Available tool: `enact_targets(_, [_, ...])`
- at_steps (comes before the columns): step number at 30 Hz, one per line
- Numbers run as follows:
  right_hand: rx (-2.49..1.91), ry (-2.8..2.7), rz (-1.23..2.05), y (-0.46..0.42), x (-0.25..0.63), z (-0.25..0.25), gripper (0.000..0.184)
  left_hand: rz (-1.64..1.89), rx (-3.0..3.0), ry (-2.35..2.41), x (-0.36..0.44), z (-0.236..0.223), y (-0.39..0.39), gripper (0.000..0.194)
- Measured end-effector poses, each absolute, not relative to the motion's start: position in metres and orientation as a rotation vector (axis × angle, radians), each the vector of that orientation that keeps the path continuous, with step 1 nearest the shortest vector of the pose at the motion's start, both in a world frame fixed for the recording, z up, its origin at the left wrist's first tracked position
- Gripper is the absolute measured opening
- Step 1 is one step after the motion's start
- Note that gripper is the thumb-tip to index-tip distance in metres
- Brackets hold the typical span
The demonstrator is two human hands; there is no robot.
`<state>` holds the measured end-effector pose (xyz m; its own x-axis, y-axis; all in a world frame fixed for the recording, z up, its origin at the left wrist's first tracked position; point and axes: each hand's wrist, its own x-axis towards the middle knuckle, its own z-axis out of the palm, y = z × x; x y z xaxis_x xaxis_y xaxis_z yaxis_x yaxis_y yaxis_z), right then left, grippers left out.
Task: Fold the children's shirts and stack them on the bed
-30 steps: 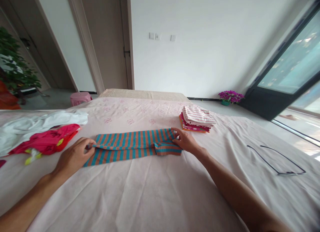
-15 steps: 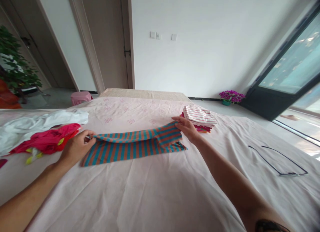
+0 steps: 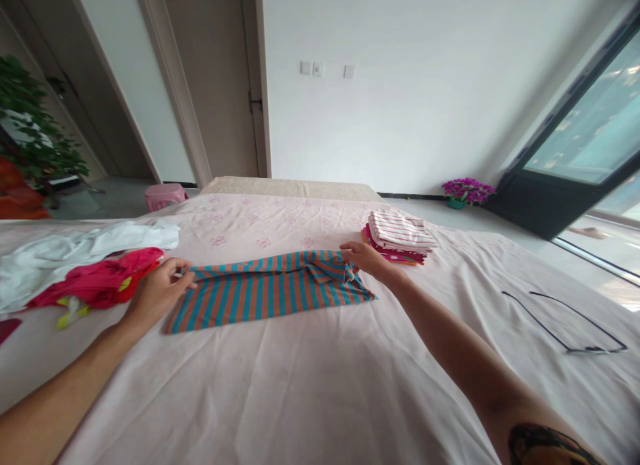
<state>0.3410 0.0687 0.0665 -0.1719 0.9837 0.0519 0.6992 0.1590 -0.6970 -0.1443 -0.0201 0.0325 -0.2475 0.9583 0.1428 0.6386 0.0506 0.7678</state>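
Since the earlier frames, the turned-over layer of the striped cloth [image 3: 260,295] has been shifting toward its far edge, and its right end is now gathering into a small bunch. In the head view, this is leaving more of the flat near panel showing, so the far strip is seemingly still being adjusted. The left hand [image 3: 160,285] is pinching the cloth's upper left corner between thumb and fingers, while the right hand [image 3: 367,259] is pinching its upper right corner, thumb partly hidden. The cloth is lying across the centre of the frame on a pale pink sheet [image 3: 300,398], showing teal and rust-brown stripes, smooth below and rumpling at right, between loose clothes [image 3: 95,278] at left and a folded stack [image 3: 400,231] at right.
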Motion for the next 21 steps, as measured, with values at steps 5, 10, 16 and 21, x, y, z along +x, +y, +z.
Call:
enact_targets(5, [-1.673, -2.156, 0.372, 0.059, 0.327, 0.062, 0.057, 1.069, 1.593, 1.887, -0.144, 0.032, -0.017, 0.036])
enact_targets(10, [-1.620, -1.947, 0.422, 0.068, 0.313, 0.072, 0.039, 1.206, 1.490, 1.829, -0.136, 0.043, -0.016, 0.035])
enact_targets(16, [-1.480, -1.914, 0.247, 0.071, 0.329, 0.084, 0.032, 1.276, 1.438, 1.710, -0.135, 0.050, -0.022, 0.039])
enact_targets(21, [-1.442, -2.105, 0.073, 0.062, 0.347, 0.074, 0.030, 1.229, 1.422, 1.711, -0.138, 0.042, -0.026, 0.040])
